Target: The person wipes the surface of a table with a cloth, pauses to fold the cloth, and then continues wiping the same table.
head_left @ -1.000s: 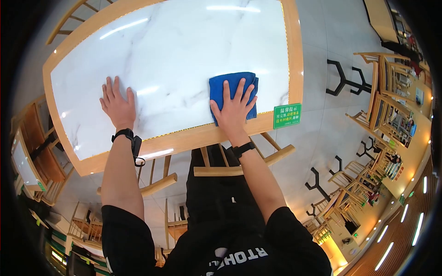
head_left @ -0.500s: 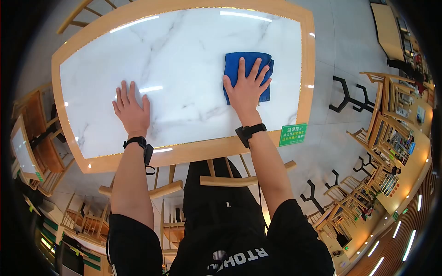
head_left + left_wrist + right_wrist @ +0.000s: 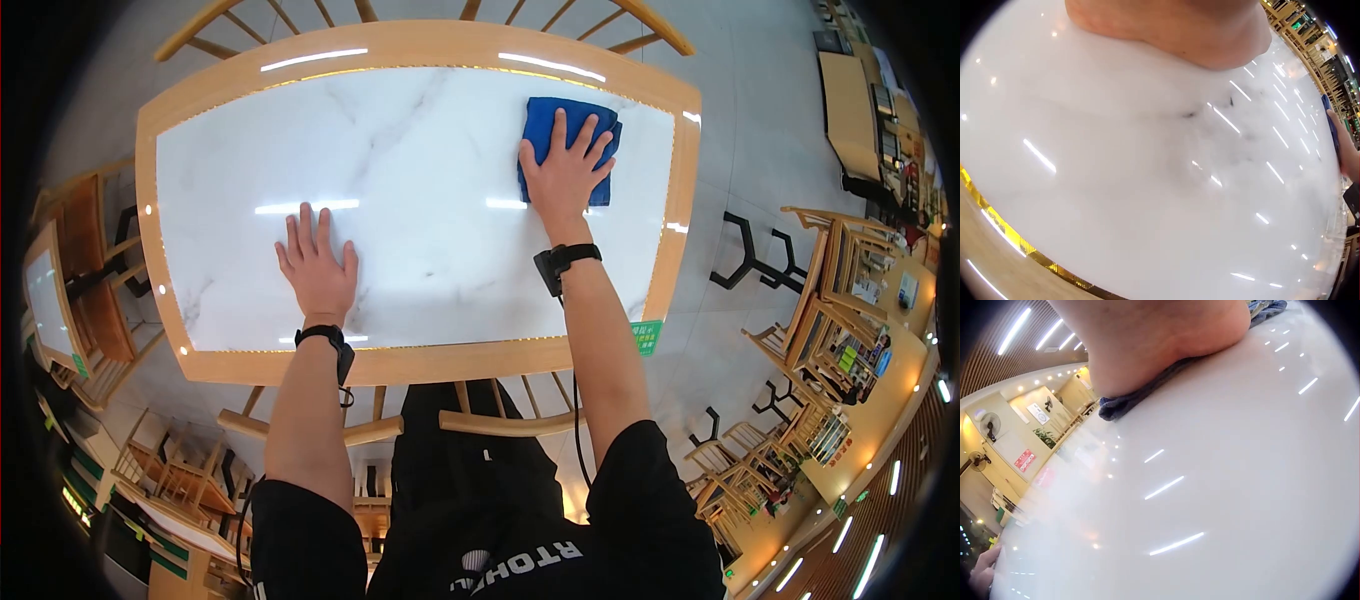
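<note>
A folded blue cloth [image 3: 543, 120] lies flat on the white marbled tabletop [image 3: 430, 200], toward its far right corner in the head view. My right hand [image 3: 565, 175] presses down on it with spread, straight fingers. The right wrist view shows the cloth's edge [image 3: 1113, 407] poking out under the heel of that hand. My left hand [image 3: 320, 275] rests palm down on the left part of the tabletop, fingers extended, holding nothing. In the left wrist view the heel of the left hand [image 3: 1172, 31] meets the glossy surface.
A wooden border [image 3: 420, 362] with a gold strip frames the tabletop. A green sign [image 3: 647, 337] sits at the near right corner. Chairs stand along the near side [image 3: 510, 424] and far side [image 3: 650, 20]. More tables and chairs [image 3: 830, 300] fill the room at right.
My right hand has pushed the cloth away from the near edge toward the far right corner. The left hand stays flat on the table's left part while the head view has shifted.
</note>
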Tool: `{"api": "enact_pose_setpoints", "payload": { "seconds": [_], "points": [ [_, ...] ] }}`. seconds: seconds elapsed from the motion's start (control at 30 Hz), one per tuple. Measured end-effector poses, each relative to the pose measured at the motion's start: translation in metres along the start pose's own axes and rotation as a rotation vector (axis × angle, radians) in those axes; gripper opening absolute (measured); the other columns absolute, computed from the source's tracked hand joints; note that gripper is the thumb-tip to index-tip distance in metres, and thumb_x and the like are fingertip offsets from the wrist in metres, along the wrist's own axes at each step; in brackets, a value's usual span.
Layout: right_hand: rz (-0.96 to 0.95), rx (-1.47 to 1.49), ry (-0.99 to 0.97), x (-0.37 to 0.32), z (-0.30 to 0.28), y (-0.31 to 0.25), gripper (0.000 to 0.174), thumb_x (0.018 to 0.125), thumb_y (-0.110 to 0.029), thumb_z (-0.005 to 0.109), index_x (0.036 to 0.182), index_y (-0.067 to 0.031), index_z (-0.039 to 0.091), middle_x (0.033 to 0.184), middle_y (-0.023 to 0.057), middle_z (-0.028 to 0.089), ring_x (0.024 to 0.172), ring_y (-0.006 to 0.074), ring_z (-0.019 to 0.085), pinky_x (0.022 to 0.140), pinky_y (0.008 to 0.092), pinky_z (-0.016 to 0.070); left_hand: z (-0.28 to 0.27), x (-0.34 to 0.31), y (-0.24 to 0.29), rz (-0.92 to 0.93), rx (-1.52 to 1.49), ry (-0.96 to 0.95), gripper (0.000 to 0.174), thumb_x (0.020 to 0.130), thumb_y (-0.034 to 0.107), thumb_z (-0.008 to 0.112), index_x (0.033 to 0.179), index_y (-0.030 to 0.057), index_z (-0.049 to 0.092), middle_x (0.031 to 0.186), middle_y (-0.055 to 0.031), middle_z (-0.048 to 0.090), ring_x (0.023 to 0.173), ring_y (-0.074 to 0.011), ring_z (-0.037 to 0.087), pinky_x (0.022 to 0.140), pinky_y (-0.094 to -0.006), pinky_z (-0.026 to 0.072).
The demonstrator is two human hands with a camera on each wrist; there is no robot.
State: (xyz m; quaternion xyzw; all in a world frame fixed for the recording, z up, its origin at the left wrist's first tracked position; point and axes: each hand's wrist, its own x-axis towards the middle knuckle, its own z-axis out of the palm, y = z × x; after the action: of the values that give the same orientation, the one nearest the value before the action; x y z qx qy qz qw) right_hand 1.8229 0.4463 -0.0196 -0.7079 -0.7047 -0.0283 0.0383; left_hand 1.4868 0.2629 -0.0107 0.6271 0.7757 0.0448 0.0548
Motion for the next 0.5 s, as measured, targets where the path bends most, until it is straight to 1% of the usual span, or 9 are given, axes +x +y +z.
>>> {"api": "enact_pose_setpoints", "payload": {
  "seconds": [0.1, 0.2, 0.3, 0.4, 0.5],
  "points": [
    [-0.006, -0.022, 0.023, 0.023, 0.005, -0.001, 0.077, 0.098, -0.061, 0.051, 0.162, -0.0178, 0.043, 0.169, 0.0306, 0.026, 0.152, 0.0607, 0.021, 0.116, 0.0795, 0.0180, -0.001, 0.000, 0.000, -0.002, -0.014, -0.010, 0.065, 0.101, 0.037, 0.057, 0.161, 0.0177, 0.042, 0.173, -0.0084, 0.029, 0.160, -0.0351, 0.024, 0.128, -0.0612, 0.0115],
    [-0.017, -0.025, 0.040, 0.046, 0.010, -0.001, 0.077, 0.099, -0.060, 0.051, 0.162, -0.0177, 0.043, 0.169, 0.0303, 0.027, 0.152, 0.0607, 0.021, 0.115, 0.0795, 0.0187, -0.001, -0.002, 0.001, -0.004, -0.025, -0.016, 0.066, 0.100, 0.037, 0.058, 0.161, 0.0172, 0.043, 0.173, -0.0087, 0.028, 0.160, -0.0351, 0.023, 0.128, -0.0620, 0.0110],
    [-0.008, -0.028, 0.033, 0.070, 0.014, -0.003, 0.076, 0.100, -0.061, 0.049, 0.163, -0.0194, 0.043, 0.170, 0.0292, 0.026, 0.153, 0.0601, 0.021, 0.116, 0.0791, 0.0187, -0.003, -0.002, 0.002, -0.005, -0.027, -0.030, 0.066, 0.100, 0.034, 0.057, 0.161, 0.0159, 0.041, 0.174, -0.0092, 0.027, 0.161, -0.0349, 0.021, 0.128, -0.0609, 0.0106],
    [-0.006, -0.034, 0.036, 0.094, 0.018, -0.004, 0.076, 0.100, -0.064, 0.046, 0.163, -0.0209, 0.042, 0.171, 0.0281, 0.024, 0.153, 0.0595, 0.021, 0.116, 0.0787, 0.0183, -0.004, -0.002, 0.003, -0.009, -0.051, -0.033, 0.066, 0.100, 0.034, 0.059, 0.161, 0.0155, 0.042, 0.173, -0.0096, 0.027, 0.160, -0.0351, 0.021, 0.128, -0.0614, 0.0101],
    [-0.008, -0.024, 0.056, 0.114, 0.020, -0.006, 0.077, 0.100, -0.066, 0.047, 0.163, -0.0215, 0.042, 0.170, 0.0287, 0.025, 0.152, 0.0602, 0.022, 0.116, 0.0785, 0.0182, -0.005, -0.001, 0.003, -0.023, -0.067, -0.052, 0.065, 0.099, 0.038, 0.059, 0.159, 0.0171, 0.046, 0.174, -0.0090, 0.026, 0.161, -0.0350, 0.020, 0.128, -0.0627, 0.0090]
  ]
}}
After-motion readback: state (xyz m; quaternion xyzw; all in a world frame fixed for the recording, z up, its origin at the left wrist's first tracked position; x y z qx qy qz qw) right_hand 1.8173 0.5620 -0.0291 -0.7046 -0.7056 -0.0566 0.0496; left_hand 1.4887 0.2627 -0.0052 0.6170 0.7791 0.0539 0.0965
